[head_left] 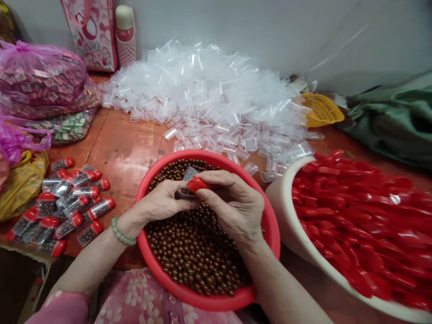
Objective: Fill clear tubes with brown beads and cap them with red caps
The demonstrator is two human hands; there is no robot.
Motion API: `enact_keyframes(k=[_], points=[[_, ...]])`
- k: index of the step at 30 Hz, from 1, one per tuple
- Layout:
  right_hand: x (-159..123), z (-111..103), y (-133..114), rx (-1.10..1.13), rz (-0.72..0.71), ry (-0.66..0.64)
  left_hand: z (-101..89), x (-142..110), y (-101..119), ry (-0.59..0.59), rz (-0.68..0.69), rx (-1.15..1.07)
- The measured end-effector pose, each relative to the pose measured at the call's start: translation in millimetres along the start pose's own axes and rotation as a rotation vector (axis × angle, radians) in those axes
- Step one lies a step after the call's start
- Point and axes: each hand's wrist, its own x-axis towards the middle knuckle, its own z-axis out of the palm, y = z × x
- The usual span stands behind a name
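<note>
My left hand (165, 201) is closed round a small clear tube (188, 176) filled with brown balls, held over a red basin (270, 225). My right hand (232, 202) pinches a red cap (198, 183) at the tube's end. The basin sits in front of me and holds a great many small brown balls (192, 243). A green bead bracelet (120, 233) circles my left wrist.
A white basin (286, 211) of red caps stands at the right. A heap of empty clear tubes (205, 94) lies behind. Filled capped tubes (67, 202) lie at the left, near pink bags (40, 76). A yellow scoop (322, 110) and green cloth (394, 117) sit far right.
</note>
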Motion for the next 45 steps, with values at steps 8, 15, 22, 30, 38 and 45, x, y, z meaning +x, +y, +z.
enact_keyframes(k=[8,15,22,30,38,45], points=[[-1,0,3,-0.131,-0.074,-0.087,-0.6,-1,-3,-0.019,-0.048,0.007],[0,-2,5,-0.142,-0.059,-0.117,-0.2,-3,1,-0.011,-0.128,-0.049],[1,-6,4,-0.239,-0.12,-0.234,-0.2,-6,-3,0.007,-0.189,-0.098],[3,-9,4,-0.205,-0.033,-0.261,0.7,-7,3,-0.054,-0.268,-0.041],[1,-14,-3,-0.21,0.03,-0.278,-0.1,-6,3,-0.127,-0.294,-0.028],[-2,-18,-5,-0.261,0.014,-0.282,-0.1,-3,2,-0.174,-0.341,-0.058]])
